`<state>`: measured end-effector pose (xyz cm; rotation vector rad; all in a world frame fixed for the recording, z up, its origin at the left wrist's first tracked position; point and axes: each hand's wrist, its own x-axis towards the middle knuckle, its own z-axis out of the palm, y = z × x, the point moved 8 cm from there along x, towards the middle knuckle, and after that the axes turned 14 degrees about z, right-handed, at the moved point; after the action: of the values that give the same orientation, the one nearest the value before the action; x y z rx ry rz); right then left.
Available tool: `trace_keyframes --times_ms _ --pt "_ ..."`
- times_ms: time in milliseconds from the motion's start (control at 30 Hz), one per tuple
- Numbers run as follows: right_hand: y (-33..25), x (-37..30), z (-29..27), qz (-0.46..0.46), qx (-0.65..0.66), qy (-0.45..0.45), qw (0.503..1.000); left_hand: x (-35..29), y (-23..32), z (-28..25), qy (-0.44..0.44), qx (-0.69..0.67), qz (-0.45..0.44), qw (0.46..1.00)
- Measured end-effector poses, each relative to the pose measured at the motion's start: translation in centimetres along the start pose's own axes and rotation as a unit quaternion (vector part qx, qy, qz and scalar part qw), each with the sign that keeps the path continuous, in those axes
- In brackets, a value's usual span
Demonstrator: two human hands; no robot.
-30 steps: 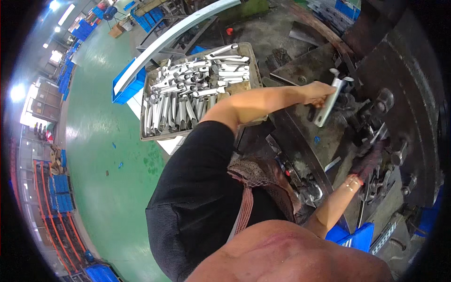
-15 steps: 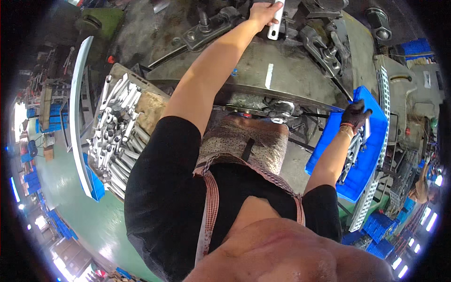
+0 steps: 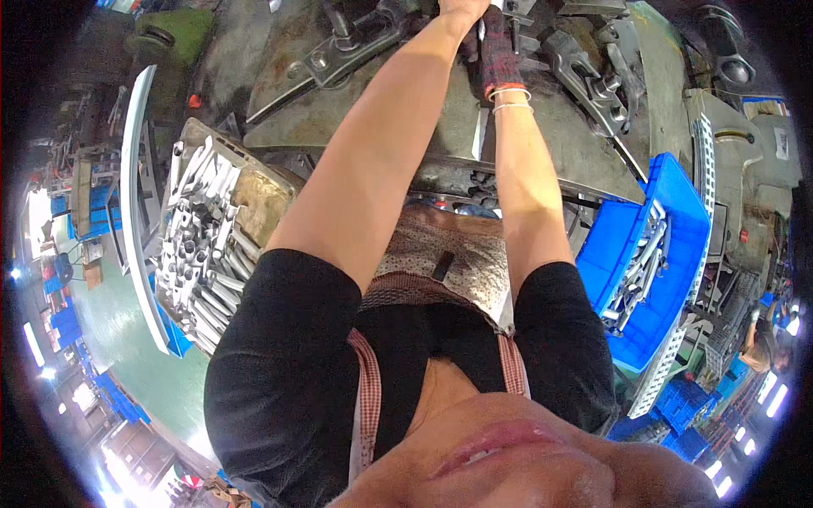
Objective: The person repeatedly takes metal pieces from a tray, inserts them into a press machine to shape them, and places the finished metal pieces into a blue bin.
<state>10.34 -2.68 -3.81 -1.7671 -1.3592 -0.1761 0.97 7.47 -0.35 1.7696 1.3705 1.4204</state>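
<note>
At the top edge my bare left hand [image 3: 465, 8] is closed by a pale metal bar [image 3: 496, 4]; most of its fingers lie outside the picture. My right hand [image 3: 500, 55], in a dark knitted glove with a red cuff, reaches up right beside it. The right fingertips are hidden at the frame edge, so its hold cannot be made out. Both hands are over the worn steel machine table [image 3: 457, 110]. Steel clamp blocks with bolts flank them, one on the left [image 3: 326, 63] and one on the right [image 3: 584, 80].
A tray [image 3: 267, 182] heaped with shiny metal parts [image 3: 199, 245] stands at my left, beside a pale upright rail [image 3: 135, 203]. At my right, a blue bin [image 3: 677, 199] holds several similar parts [image 3: 644, 267]. A perforated metal strip [image 3: 703, 195] runs along the bin's outer side.
My right hand has left the blue bin and come up and left, beside my left hand. My left hand has moved slightly farther up with the bar, now mostly out of the picture.
</note>
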Motion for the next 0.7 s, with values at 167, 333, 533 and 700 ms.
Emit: trace_keyframes --times_ms 167,333,533,700 --pt "0.6 -0.9 2.1 0.264 0.127 -0.322 0.900 -0.2 0.9 0.0 -0.142 -0.004 0.029 0.989" --pt "1.5 -1.2 0.6 0.076 0.047 -0.122 0.988 -1.3 2.6 0.4 -0.186 0.082 0.040 0.978" --pt "-0.2 -1.5 2.4 0.192 0.069 -0.262 0.943 1.5 0.4 0.0 -0.232 0.128 0.103 0.959" --pt "2.7 -1.7 1.9 0.191 0.094 -0.211 0.954 -0.6 2.1 1.4 -0.259 0.122 0.075 0.955"
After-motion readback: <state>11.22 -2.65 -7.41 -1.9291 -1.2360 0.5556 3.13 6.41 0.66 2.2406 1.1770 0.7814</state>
